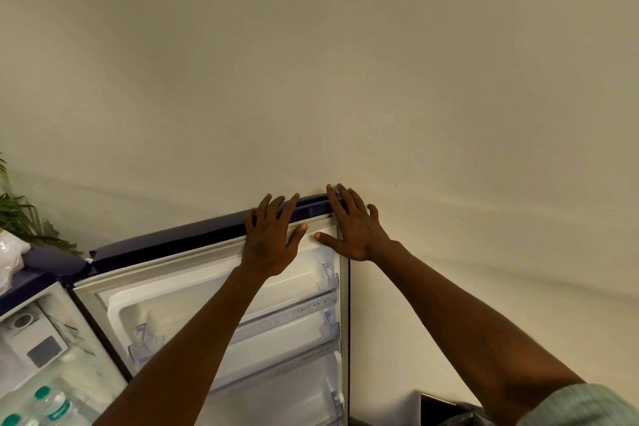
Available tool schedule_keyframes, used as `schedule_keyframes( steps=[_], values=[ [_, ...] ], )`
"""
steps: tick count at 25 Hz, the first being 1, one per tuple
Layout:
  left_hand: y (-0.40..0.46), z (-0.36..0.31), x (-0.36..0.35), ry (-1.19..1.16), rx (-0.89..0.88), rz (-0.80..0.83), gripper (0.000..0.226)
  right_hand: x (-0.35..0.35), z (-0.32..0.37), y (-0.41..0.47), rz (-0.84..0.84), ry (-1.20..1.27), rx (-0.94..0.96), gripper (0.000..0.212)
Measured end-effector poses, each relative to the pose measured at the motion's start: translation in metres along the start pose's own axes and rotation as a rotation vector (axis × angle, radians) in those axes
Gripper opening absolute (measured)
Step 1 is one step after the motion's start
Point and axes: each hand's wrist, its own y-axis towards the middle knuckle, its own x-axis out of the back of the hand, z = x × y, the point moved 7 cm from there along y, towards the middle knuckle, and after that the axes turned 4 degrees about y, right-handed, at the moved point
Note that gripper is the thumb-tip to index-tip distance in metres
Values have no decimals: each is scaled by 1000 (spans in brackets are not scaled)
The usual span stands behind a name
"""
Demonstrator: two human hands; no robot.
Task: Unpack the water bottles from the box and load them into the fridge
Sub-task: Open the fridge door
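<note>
The fridge door [193, 273] stands wide open, its white inner side with clear racks facing me. My left hand [271, 237] lies flat on the door's top edge with straight, spread fingers. My right hand [352, 223] rests flat on the top right corner of the door, fingers reaching over the dark blue rim. Neither hand holds anything. At the lower left, inside the fridge [38, 339], stand water bottles [52, 403] with green caps. The box is out of view.
A plain cream wall [345, 62] fills most of the view behind the door. A green plant [17, 214] and a white plastic bag [10, 252] sit on the fridge top at the left. A dark object [439, 406] shows at the lower right.
</note>
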Motion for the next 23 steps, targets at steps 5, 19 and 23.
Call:
schedule_keyframes(
  steps=[5,19,23],
  values=[
    [-13,4,13,-4,17,-47,70,3,12,-5,4,-10,53,99],
    [-107,46,54,168,224,-1,68,-44,84,-24,-53,134,310,96],
    [-165,69,77,183,361,50,68,-75,129,-35,-11,192,398,96]
  ],
)
